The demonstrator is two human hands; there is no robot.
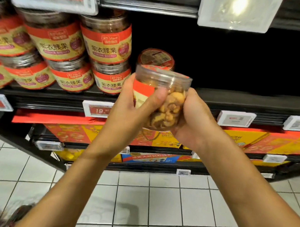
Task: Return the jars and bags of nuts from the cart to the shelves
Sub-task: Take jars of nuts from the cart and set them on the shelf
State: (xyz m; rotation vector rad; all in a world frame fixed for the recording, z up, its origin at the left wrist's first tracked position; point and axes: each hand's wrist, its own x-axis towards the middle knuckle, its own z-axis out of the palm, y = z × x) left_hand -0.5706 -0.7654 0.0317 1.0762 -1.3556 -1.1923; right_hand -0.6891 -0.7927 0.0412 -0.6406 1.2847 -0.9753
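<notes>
We have the clear jar of nuts (pixel 173 105) in the air just off the front edge of the shelf (pixel 244 102), right of the stacked jars (pixel 104 48) and in front of a lone jar (pixel 156 58). Our left hand (pixel 132 108) and right hand (pixel 191 119) clasp its wall from either side, fingers (pixel 130 83) curled round it below the lid. It looks to us light and stiff but smooth, so we judge the waist safer to grip than the lid.
</notes>
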